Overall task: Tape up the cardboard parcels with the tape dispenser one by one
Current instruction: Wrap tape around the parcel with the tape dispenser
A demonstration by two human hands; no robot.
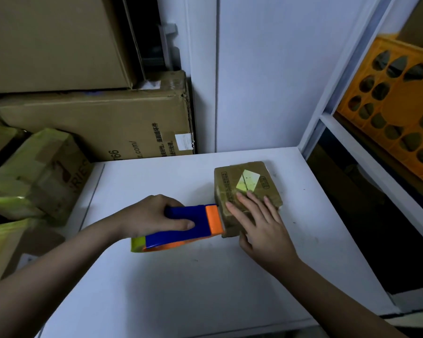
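Note:
A small brown cardboard parcel point(248, 181) with a pale label on top lies on the white table point(181, 284), right of centre. My right hand point(259, 223) presses flat on its near top, fingers straight, thumb down the front side. My left hand point(154, 215) grips a blue and orange tape dispenser point(193, 225), thumb along its blue side. The dispenser's orange front end touches the parcel's left side. A yellow-green tape roll shows at the dispenser's rear.
Large cardboard boxes point(95, 123) are stacked at the back left. Smaller boxes with yellow-green tape point(34, 176) sit left of the table. A white shelf frame point(352, 147) stands to the right, holding an orange crate point(396, 101).

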